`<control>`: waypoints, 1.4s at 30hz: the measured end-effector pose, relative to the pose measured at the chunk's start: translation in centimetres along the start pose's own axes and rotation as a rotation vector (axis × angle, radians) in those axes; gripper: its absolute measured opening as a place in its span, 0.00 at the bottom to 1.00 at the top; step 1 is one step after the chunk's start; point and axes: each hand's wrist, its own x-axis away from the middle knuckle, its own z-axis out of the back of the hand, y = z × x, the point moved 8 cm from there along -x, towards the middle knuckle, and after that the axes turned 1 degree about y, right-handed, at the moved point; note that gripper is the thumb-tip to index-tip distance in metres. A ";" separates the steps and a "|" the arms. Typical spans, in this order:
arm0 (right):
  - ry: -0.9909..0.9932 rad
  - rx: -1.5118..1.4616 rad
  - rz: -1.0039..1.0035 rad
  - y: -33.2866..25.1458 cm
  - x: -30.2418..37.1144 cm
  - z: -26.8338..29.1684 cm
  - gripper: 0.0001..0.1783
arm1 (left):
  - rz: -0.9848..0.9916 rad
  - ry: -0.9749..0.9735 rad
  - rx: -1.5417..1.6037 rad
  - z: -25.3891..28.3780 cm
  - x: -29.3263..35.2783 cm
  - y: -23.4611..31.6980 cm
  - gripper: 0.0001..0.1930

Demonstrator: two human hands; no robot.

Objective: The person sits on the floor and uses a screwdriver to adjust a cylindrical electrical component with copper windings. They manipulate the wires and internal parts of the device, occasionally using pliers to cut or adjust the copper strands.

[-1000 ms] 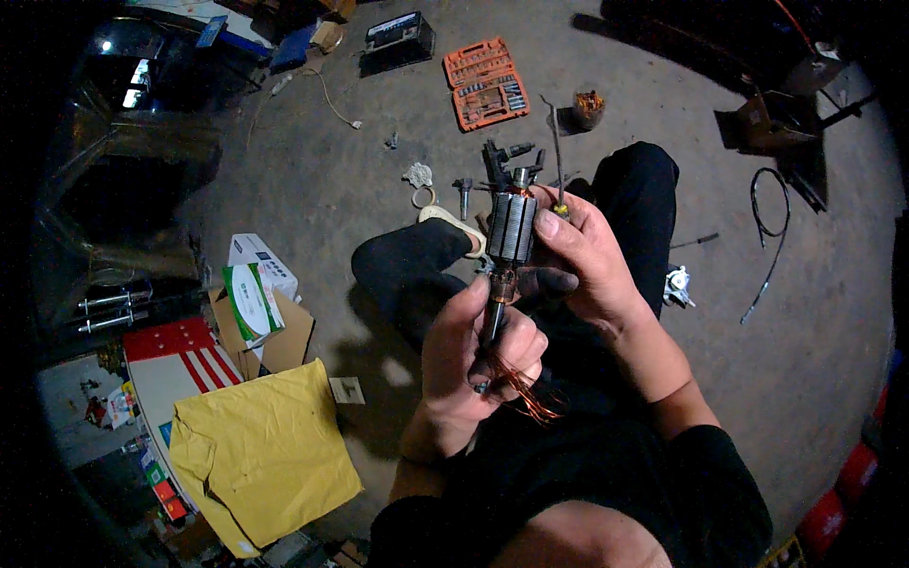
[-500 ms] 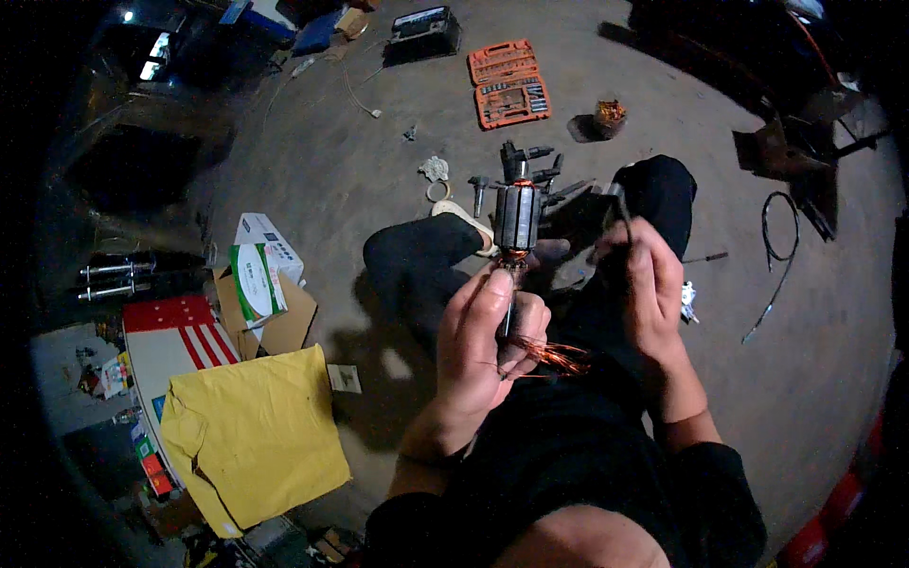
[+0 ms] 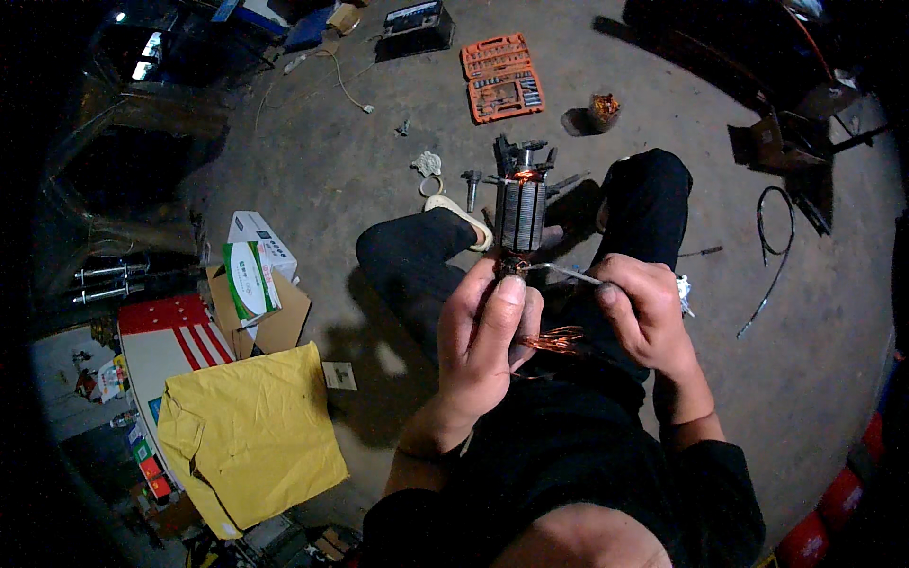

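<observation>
My left hand [image 3: 485, 331] is closed around the lower end of a motor armature [image 3: 521, 216], holding it upright with its dark slotted core above the thumb. Copper windings [image 3: 523, 176] show at the core's top. Loose copper wires [image 3: 559, 339] stick out to the right from the fingers of the same hand. My right hand [image 3: 646, 312] grips a thin metal rod-like tool [image 3: 565, 273]; its tip meets the armature just below the core, by the left thumb. The tool's other end is hidden in the fist.
Beyond my knees lie dark metal parts [image 3: 472, 189], a tape ring [image 3: 431, 187], an orange socket set [image 3: 504, 79], a tub of copper scraps [image 3: 604, 111] and a battery [image 3: 415, 30]. To the left are a yellow bag [image 3: 256, 435] and boxes [image 3: 254, 284]; a black cable [image 3: 765, 248] lies right.
My right hand has come down with the tool, and the tool's tip now meets the armature. The armature has turned slightly in my left hand.
</observation>
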 end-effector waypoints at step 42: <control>-0.101 -0.567 -0.420 2.9 0.8 -5.8 0.21 | 0.008 -0.070 0.222 1.1 -1.6 -1.7 0.11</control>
